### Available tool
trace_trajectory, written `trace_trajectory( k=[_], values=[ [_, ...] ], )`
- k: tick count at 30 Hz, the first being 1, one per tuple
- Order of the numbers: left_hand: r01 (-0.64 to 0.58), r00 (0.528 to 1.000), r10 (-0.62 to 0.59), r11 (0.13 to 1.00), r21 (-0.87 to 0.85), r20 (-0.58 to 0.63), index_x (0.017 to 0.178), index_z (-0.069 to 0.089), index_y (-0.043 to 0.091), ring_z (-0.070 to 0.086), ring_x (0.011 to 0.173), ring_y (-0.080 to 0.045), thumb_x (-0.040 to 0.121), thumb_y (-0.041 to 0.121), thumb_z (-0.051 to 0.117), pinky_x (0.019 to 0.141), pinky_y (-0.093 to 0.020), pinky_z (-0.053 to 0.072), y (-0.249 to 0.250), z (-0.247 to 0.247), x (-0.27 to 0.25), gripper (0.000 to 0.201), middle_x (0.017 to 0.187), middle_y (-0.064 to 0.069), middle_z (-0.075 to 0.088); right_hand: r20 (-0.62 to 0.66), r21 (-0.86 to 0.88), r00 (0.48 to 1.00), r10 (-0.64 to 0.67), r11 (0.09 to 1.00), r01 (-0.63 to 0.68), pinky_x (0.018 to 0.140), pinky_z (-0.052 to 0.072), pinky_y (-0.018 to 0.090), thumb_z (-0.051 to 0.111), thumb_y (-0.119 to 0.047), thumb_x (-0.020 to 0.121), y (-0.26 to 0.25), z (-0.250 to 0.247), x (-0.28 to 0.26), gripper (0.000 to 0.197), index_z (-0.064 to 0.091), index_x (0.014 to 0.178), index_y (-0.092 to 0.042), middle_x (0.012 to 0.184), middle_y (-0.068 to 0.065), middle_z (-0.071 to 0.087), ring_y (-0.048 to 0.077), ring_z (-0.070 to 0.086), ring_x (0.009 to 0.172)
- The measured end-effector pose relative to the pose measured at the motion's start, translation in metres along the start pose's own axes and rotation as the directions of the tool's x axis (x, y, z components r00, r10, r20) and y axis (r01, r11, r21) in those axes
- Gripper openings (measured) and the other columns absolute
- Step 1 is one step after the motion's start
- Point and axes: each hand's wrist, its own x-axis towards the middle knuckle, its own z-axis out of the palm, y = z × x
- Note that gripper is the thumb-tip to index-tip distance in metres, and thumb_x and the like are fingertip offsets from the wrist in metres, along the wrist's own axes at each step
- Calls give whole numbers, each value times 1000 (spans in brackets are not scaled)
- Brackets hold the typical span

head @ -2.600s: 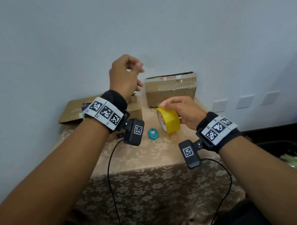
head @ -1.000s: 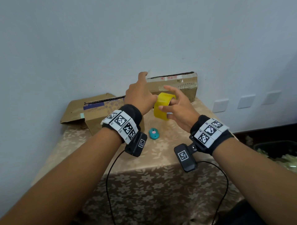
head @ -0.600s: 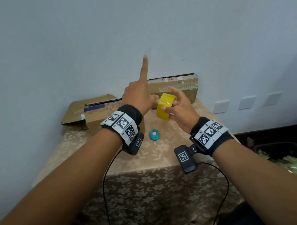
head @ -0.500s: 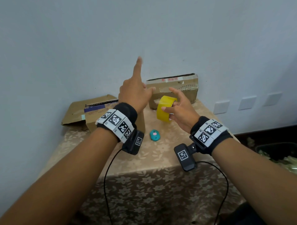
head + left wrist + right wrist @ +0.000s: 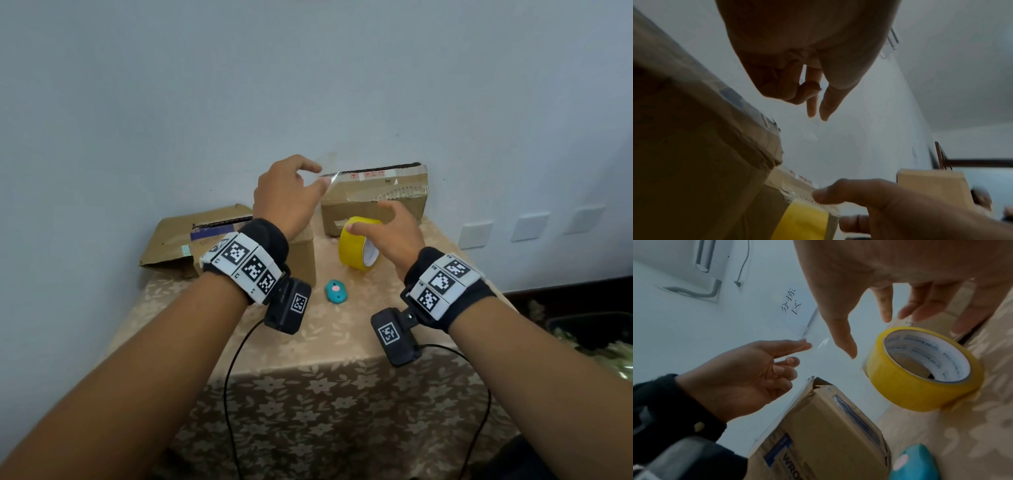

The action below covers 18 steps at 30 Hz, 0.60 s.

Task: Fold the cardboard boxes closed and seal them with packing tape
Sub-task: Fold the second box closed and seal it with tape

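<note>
Looking across the worktop (image 5: 342,342), which box should this piece go on? — trainee

I'd judge the near left box (image 5: 828,426), right under the left hand (image 5: 284,198). One flap sticks out at its left end, so fold that flat first. The far box (image 5: 346,212), against the wall, shows tape on its front. — packer

And the hands? — trainee

The right hand (image 5: 394,236) is spread wide, fingers straight, over the yellow tape roll (image 5: 352,253). The roll stands on edge on the worktop, just on the near side of the far box and right of the left box. I cannot tell whether the fingertips touch it. That hand grips nothing, so it is free to press the flaps down and steady the box. — packer

The strip? — trainee

The strip of clear tape (image 5: 809,326) hangs in the air off the tips of the left thumb and forefinger, lightly pinched, with the other fingers curled. It looks thin and sticky, so it may fold onto itself. Keep it taut, take the loose end with the right hand, and centre it over the seam. Land one end, then smooth along with flat fingers. — packer

That small teal object (image 5: 335,291)? — trainee

It lies on the worktop near the roll, on the near side, with neither hand on it. Leave it there. — packer
</note>
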Motion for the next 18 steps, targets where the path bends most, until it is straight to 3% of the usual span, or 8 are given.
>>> trace_trajectory(
  k=[2,5,7,9,12,15,18],
  values=[
    [37,999,-36,996,-86,6,95,76,25,49,68,-9,89,35,74,70,-28,42,-4,0,0,12,68,13,49,-65,-13,995,-77,997,76,103,50,47,81,-35,73,-6,2,-5,68,55,136,-32,133,6,50,26,52,122],
    [147,989,-144,956,-253,31,83,76,19,48,52,0,88,31,77,60,-24,41,-5,-4,3,13,66,11,59,-124,163,971,-206,961,224,89,51,35,67,-27,79,-18,5,-13,48,60,126,-31,106,1,51,14,53,97],
    [203,979,-194,927,-316,60,81,76,14,46,43,4,88,30,78,54,-23,38,-5,-9,4,18,71,10,65,-87,298,968,-234,921,250,84,51,30,64,-18,90,-28,10,-17,42,60,130,-29,105,4,59,13,59,95],
    [221,975,-205,907,-359,83,86,78,8,42,39,1,89,30,77,50,-19,35,-3,-15,3,22,69,6,65,-17,402,972,-234,889,221,82,56,31,68,-22,94,-38,16,-19,43,56,135,-27,112,7,66,17,68,101],
    [248,969,-225,876,-414,104,90,78,5,36,39,-3,90,29,77,42,-15,32,-3,-23,-2,24,56,7,57,48,524,973,-225,835,167,83,62,37,79,-26,90,-47,27,-21,55,52,139,-21,108,13,71,21,76,93],
    [248,968,-236,864,-438,82,81,79,13,37,48,-10,88,31,78,43,-17,32,-6,-37,-6,19,77,-12,69,64,611,967,-245,776,156,79,63,36,77,-6,90,-51,36,-25,50,55,134,-15,94,19,72,22,75,80],
    [249,966,-256,870,-426,40,77,79,15,49,51,-10,85,33,81,46,-18,35,-18,-51,-9,19,80,-3,73,88,616,957,-277,770,166,74,60,31,73,4,89,-55,49,-29,48,59,131,-12,86,20,71,20,72,75]
  ],
)
